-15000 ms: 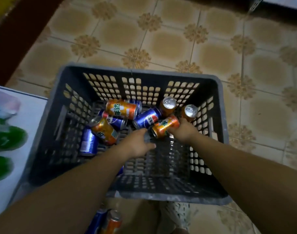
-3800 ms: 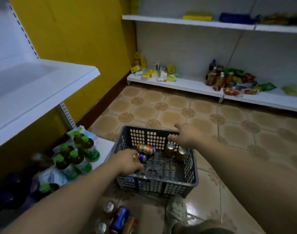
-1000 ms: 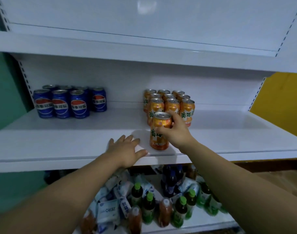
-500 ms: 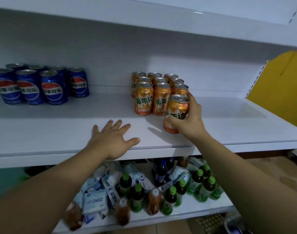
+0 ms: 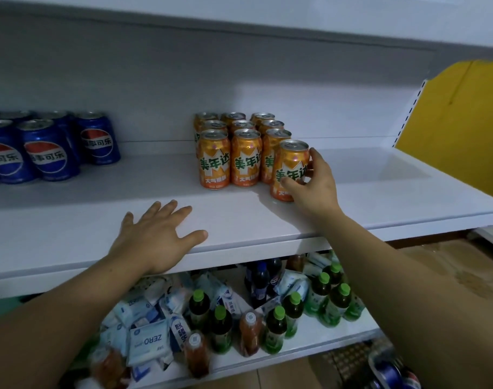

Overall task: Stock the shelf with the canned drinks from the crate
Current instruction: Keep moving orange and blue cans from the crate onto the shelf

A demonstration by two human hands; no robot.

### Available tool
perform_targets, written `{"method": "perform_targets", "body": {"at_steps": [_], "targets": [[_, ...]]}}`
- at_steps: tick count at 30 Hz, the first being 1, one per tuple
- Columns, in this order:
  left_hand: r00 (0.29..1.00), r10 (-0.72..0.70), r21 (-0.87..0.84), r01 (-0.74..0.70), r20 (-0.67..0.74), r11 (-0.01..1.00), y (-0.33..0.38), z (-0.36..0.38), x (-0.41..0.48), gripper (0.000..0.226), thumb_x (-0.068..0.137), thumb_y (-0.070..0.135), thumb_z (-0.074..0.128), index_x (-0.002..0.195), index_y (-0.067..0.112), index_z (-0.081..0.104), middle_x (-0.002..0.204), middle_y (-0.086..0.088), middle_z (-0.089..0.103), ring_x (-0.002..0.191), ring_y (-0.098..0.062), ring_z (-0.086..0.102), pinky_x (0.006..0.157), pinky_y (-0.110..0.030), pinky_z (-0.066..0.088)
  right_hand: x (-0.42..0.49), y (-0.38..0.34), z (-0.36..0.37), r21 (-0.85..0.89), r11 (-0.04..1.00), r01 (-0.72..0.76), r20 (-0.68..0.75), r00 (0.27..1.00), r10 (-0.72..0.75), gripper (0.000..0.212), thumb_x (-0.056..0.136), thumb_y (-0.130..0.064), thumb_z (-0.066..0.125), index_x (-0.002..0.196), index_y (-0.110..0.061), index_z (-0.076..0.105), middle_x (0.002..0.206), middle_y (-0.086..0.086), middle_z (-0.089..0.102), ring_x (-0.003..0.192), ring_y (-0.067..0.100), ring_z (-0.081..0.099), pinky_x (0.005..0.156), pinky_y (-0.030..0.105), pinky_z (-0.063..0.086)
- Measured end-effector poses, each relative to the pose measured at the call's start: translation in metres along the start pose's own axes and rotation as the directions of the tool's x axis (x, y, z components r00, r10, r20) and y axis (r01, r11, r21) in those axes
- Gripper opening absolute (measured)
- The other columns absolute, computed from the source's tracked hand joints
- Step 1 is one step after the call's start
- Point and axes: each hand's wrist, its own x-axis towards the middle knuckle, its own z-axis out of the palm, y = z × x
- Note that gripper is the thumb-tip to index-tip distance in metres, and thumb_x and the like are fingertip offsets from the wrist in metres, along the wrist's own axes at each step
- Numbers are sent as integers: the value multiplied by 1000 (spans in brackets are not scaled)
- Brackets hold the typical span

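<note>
My right hand (image 5: 312, 186) grips an orange can (image 5: 291, 167) that stands upright on the white shelf (image 5: 239, 217), just in front of and to the right of a block of several orange cans (image 5: 231, 155). My left hand (image 5: 155, 234) lies flat, fingers spread, on the shelf's front edge and holds nothing. Several blue cola cans (image 5: 46, 150) stand at the shelf's left. At the bottom right corner the crate (image 5: 380, 369) shows only partly, with a blue can (image 5: 391, 374) in it.
Another white shelf (image 5: 267, 21) hangs close overhead. The lower shelf (image 5: 310, 343) holds green-capped bottles (image 5: 293, 310), brown bottles, dark cola bottles (image 5: 260, 279) and white tissue packs (image 5: 148, 343). A yellow wall (image 5: 458, 122) stands at the right.
My right hand has brought the orange can back and set it down beside the orange block's front row. My left hand stayed flat on the shelf edge. The view moved closer.
</note>
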Motion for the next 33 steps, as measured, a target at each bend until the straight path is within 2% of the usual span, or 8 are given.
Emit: {"method": "perform_targets", "body": {"at_steps": [5,12,15,18,22,25,29,33], "targets": [[1000,1,-12,-1,-3,1000,0,2,0,80,80,80,14,150,42,5,160,13,-3,147,-11,-4,118,-50,-1,-2,4,3,1,999,40,-22,999,-40,66,80,-26,73,139,-24,44,118,-8,46,110,12,52,97,38,50],[1000,-2,-8,2,0,1000,-1,3,1,78,82,78,15,151,42,5,160,12,-3,148,-12,-4,118,-50,0,-2,-3,1,-18,999,34,59,998,-33,58,82,-27,72,134,-26,46,119,-6,54,107,12,53,95,37,50],[999,-1,-10,1,42,1000,-1,1,5,78,84,77,16,151,40,4,160,11,-4,148,-14,-5,118,-51,-1,-1,-13,-9,-155,987,-37,160,985,62,64,86,-34,70,140,-18,40,136,4,52,121,21,52,93,30,42],[993,-16,-41,21,116,999,-1,-7,3,75,88,72,25,152,37,6,161,8,-4,148,-17,-4,117,-52,-1,-14,-20,-35,-367,924,-107,228,953,200,90,87,-51,64,154,-13,17,157,10,25,141,28,31,107,36,33],[984,175,-99,-170,46,981,46,-25,-1,76,86,65,45,150,30,22,160,3,12,147,-17,9,118,-47,13,-41,-19,-95,-577,810,-101,225,934,277,84,88,-58,59,153,-16,26,156,10,28,138,30,35,110,39,33],[908,417,-171,-405,36,898,125,-27,-24,84,77,69,50,147,27,31,157,2,24,144,-18,21,115,-43,23,-72,-15,-148,-671,729,-139,178,923,340,82,89,-57,57,153,-16,26,155,10,31,135,30,39,107,40,38],[718,695,-186,-678,43,711,233,-4,-75,71,87,55,57,147,24,34,154,-1,30,141,-20,27,113,-37,27,-130,0,-221,-763,594,-256,45,895,443,78,89,-59,56,151,-20,27,150,9,38,130,31,44,102,44,44],[515,821,-227,-793,246,565,315,45,-119,77,87,57,55,150,22,28,157,-2,24,143,-21,24,114,-37,27,-209,25,-296,-779,440,-447,-155,817,556,78,87,-60,56,151,-23,30,152,5,38,135,28,40,107,41,39]]}}
